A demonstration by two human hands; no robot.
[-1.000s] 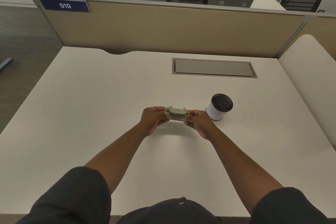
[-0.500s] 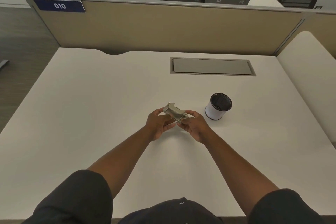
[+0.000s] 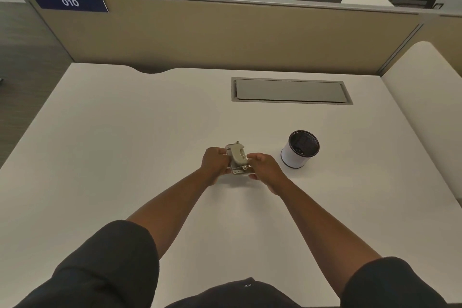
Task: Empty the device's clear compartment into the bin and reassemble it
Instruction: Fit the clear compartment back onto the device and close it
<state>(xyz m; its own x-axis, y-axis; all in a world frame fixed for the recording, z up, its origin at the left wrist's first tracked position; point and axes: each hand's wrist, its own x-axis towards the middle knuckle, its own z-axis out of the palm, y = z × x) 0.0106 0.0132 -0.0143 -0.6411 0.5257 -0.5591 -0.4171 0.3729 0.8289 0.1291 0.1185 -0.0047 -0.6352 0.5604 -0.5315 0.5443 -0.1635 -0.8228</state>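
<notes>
A small grey device (image 3: pixel 236 157), shaped like a hole punch, is held just above the white desk (image 3: pixel 125 157) near its middle. My left hand (image 3: pixel 214 161) grips its left side and my right hand (image 3: pixel 262 166) grips its right, lower end. The device now points away from me, one end toward the far edge. Its clear compartment is hidden under the body and my fingers. A small white bin (image 3: pixel 298 149) with a dark inside stands upright on the desk, a short way to the right of my right hand.
A grey cable hatch (image 3: pixel 291 90) is set flush into the desk beyond the bin. A beige partition (image 3: pixel 225 37) closes the far edge, and a white panel (image 3: pixel 425 97) rises on the right. Office chairs and lockers stand behind the partition.
The device has been turned in both hands from lying crosswise to pointing away from me. Both hands have stayed on it at nearly the same spot.
</notes>
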